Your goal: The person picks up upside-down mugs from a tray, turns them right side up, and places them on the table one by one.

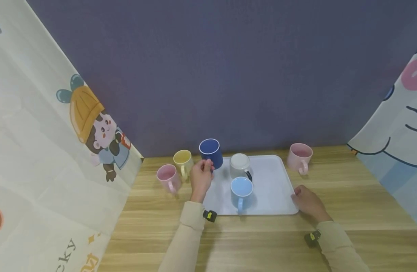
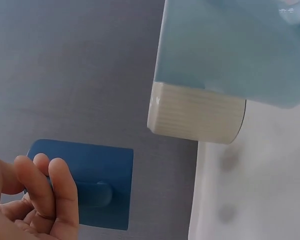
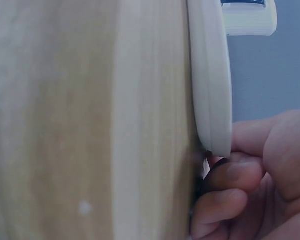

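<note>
My left hand (image 1: 201, 176) grips the handle of a dark blue mug (image 1: 213, 155), upright over the tray's back left corner. In the left wrist view, curled fingers (image 2: 65, 192) wrap that handle, and the blue mug (image 2: 107, 165) shows against the grey backdrop. At the tray's right edge, near the front corner, my right hand (image 1: 310, 202) pinches the rim of the white tray (image 1: 273, 181). The right wrist view has thumb and fingers at the tray edge (image 3: 212, 100). On the tray stand a light blue mug (image 1: 241, 190) and, behind it, a white mug (image 1: 240, 166) with a black handle.
Left of the tray stand a yellow mug (image 1: 183, 162) and a pink mug (image 1: 168, 177). Another pink mug (image 1: 299, 155) stands beyond the tray's back right corner. A dark grey backdrop (image 1: 228, 75) rises behind the wooden table (image 1: 256, 241), with printed curtains (image 1: 42, 132) at both sides.
</note>
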The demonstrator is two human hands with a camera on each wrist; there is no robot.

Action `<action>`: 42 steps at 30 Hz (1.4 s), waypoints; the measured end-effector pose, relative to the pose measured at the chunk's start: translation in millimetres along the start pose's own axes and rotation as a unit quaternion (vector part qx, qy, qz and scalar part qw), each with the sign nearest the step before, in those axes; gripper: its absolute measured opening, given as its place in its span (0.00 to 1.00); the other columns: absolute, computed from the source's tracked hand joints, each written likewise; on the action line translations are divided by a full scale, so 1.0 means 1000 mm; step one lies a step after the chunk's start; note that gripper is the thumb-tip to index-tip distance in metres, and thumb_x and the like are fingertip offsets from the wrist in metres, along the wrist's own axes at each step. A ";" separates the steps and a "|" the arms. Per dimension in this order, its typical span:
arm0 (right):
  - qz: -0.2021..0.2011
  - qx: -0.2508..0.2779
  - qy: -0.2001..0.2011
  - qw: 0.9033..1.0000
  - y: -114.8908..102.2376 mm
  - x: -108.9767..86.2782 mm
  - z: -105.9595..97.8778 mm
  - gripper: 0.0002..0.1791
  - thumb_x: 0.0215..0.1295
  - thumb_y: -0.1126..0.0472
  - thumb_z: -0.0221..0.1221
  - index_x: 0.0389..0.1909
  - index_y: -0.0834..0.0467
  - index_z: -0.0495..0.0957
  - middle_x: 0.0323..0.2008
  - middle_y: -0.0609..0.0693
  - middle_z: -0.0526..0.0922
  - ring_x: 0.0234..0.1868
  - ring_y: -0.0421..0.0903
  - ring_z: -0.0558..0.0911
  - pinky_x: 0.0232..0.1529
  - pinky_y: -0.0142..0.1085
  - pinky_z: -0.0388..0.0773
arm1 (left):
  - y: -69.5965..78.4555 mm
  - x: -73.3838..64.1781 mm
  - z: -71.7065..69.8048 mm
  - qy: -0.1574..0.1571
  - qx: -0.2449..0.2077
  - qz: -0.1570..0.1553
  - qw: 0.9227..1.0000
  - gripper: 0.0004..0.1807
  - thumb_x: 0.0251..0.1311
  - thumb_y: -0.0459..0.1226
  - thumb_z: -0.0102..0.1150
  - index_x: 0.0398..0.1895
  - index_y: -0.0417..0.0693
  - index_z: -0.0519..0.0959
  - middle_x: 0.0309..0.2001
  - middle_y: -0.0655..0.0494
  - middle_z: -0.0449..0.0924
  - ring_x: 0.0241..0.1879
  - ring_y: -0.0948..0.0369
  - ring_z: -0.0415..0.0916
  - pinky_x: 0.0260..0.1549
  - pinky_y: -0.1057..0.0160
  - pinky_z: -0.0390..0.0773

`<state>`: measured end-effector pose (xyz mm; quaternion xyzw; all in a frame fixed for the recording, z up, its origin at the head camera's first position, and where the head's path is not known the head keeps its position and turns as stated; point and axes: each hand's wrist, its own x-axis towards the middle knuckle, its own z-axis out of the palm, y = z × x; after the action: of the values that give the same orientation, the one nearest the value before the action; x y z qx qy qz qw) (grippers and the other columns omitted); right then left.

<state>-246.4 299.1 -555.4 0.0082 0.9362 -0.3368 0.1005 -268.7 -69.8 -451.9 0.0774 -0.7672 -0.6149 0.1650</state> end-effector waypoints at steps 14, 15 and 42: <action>0.001 0.001 -0.002 1.000 -0.005 -0.004 -0.003 0.22 0.74 0.56 0.49 0.54 0.71 0.71 0.45 0.67 0.82 0.43 0.58 0.81 0.40 0.50 0.77 | 0.000 -0.001 0.001 -0.080 -0.219 -0.059 0.971 0.14 0.78 0.35 0.48 0.39 0.30 0.76 0.31 0.56 0.75 0.31 0.66 0.76 0.30 0.69 0.80; 0.001 0.000 -0.001 1.000 -0.005 -0.003 -0.003 0.21 0.74 0.56 0.49 0.54 0.71 0.71 0.45 0.67 0.82 0.42 0.58 0.81 0.40 0.50 0.78 | -0.001 -0.001 0.000 -0.089 -0.243 -0.072 0.963 0.14 0.78 0.35 0.47 0.38 0.32 0.76 0.31 0.57 0.75 0.31 0.66 0.76 0.31 0.70 0.79; 0.006 0.016 -0.003 1.000 -0.010 -0.008 -0.004 0.22 0.75 0.56 0.49 0.56 0.71 0.70 0.47 0.68 0.81 0.43 0.56 0.81 0.37 0.43 0.75 | -0.011 -0.013 0.009 -0.175 -0.627 -0.200 0.732 0.20 0.81 0.37 0.38 0.31 0.45 0.76 0.30 0.57 0.79 0.18 0.67 0.58 0.45 0.66 0.82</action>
<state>-240.6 294.5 -544.7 0.0147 0.9303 -0.3510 0.1056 -260.2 -59.9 -466.7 -0.0012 -0.1892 -0.9780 -0.0875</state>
